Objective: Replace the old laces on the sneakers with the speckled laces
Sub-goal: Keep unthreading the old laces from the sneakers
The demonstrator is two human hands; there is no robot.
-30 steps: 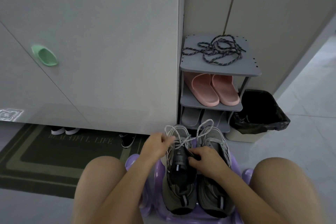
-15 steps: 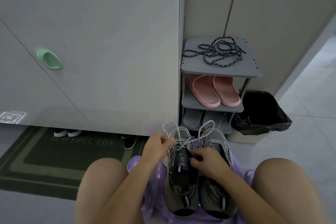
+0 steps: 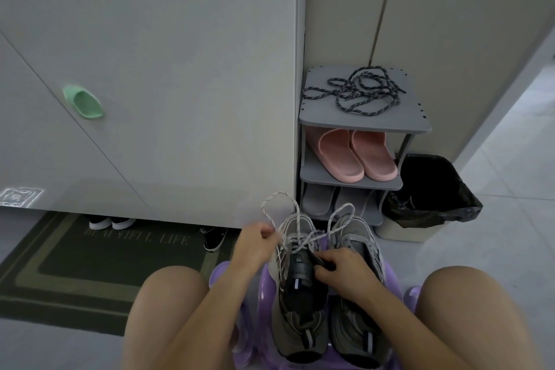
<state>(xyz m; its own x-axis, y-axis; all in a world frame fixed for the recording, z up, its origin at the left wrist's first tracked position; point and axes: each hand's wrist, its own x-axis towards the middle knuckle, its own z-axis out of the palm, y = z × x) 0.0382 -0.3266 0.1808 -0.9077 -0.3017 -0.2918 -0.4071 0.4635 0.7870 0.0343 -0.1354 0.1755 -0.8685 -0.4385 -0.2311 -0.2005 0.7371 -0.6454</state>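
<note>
Pinching the old lace (image 3: 295, 219), the left hand (image 3: 255, 242) had drawn it farther out toward 10 o'clock while the right hand (image 3: 339, 273) gripped the sneaker (image 3: 300, 297) at its tongue, loosening the bow; the speckled laces (image 3: 357, 93) lay untouched on the rack (image 3: 414, 126) at 1 o'clock

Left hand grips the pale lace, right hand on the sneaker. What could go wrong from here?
1. The left hand holds the old lace sideways; if a pull snags, the sneakers, perched on a purple stool, may slide off, since the right hand steadies only one.
2. The second sneaker's lace loop lies close and could get caught.
3. The speckled laces sit tangled on the rack, so knots may follow.
</note>
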